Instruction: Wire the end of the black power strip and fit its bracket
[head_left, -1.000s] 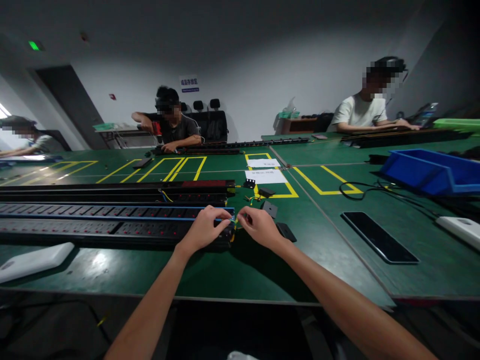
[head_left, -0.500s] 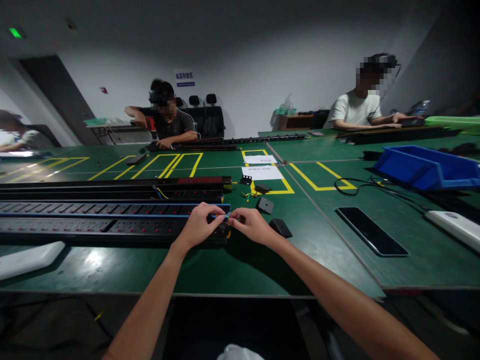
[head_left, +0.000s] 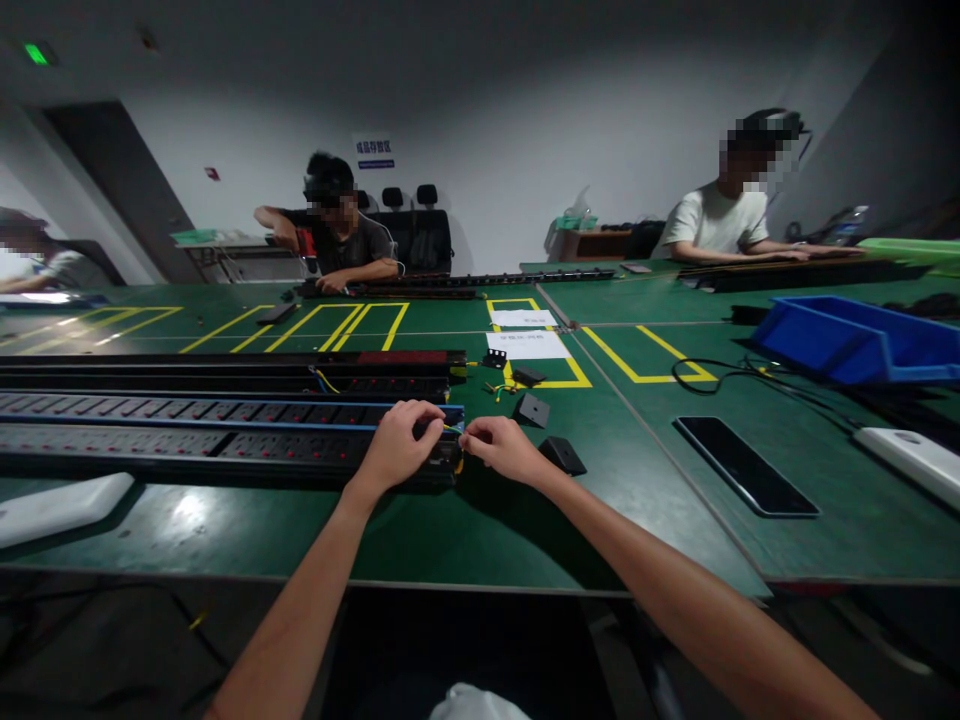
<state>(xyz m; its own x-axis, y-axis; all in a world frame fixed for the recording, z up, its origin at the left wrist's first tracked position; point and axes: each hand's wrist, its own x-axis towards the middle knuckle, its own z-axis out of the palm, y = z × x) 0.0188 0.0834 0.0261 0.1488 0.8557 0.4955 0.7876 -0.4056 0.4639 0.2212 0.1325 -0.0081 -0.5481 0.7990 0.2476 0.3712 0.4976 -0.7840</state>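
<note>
Fingertips together, a worker's right hand [head_left: 502, 447] pinches a thin yellow-green wire [head_left: 454, 429] at the end of a black socket strip [head_left: 277, 450] on the green surface [head_left: 600, 520]. The left hand [head_left: 399, 447] curls over the strip beside it; from here I cannot tell whether it grips the wire. Two black blocks [head_left: 564, 456] lie near the right hand. Beyond, past white paper [head_left: 529, 345], a co-worker [head_left: 364, 250] in a dark shirt holds a red tool [head_left: 307, 245].
</note>
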